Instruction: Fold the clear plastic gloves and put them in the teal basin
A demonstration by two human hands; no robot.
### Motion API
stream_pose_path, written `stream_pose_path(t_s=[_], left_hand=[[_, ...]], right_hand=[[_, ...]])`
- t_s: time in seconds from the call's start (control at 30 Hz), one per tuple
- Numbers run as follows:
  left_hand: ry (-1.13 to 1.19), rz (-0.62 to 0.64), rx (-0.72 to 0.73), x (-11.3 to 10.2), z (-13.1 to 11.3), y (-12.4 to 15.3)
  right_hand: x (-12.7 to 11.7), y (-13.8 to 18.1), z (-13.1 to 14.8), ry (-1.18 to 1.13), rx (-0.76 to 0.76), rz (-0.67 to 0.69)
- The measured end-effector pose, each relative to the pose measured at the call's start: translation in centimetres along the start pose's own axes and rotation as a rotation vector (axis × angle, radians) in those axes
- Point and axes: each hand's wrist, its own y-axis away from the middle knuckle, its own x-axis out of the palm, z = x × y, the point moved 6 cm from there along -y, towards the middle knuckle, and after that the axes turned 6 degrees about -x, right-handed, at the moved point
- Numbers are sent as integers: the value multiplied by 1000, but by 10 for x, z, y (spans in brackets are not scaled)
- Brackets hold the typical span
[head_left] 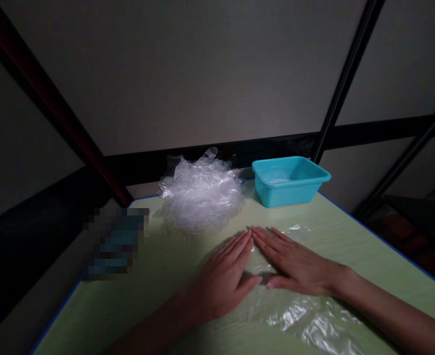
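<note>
My left hand [222,276] and my right hand [294,264] lie flat and open, palms down, on a thin clear plastic sheet [306,320] spread on the pale green table [121,305]. The fingertips of both hands meet in a point near the middle of the table. The sheet runs under both hands and wrinkles toward the near right. Neither hand holds anything.
A heap of crumpled clear plastic [200,195] sits at the back of the table, just beyond my hands. A turquoise plastic tub [289,180] stands at the back right. A blurred-out object [116,241] lies at the table's left edge. Dark frame bars and a grey wall stand behind.
</note>
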Motion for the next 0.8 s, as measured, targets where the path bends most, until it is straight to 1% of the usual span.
stream_pose_path(t_s=[0.13, 0.23, 0.5, 0.7, 0.8], left_hand=[[-50, 94, -16, 10, 7, 2], [-100, 152, -32, 12, 12, 4], [-130, 291, -101, 0, 21, 11], [-122, 292, -94, -2, 29, 14], [-118, 288, -91, 0, 30, 15]], right_hand=[[3, 1, 0, -31, -1, 21], [5, 1, -2, -18, 13, 43], [6, 2, -3, -1, 40, 47], [1, 8, -5, -4, 79, 87], [-3, 18, -13, 16, 146, 118]])
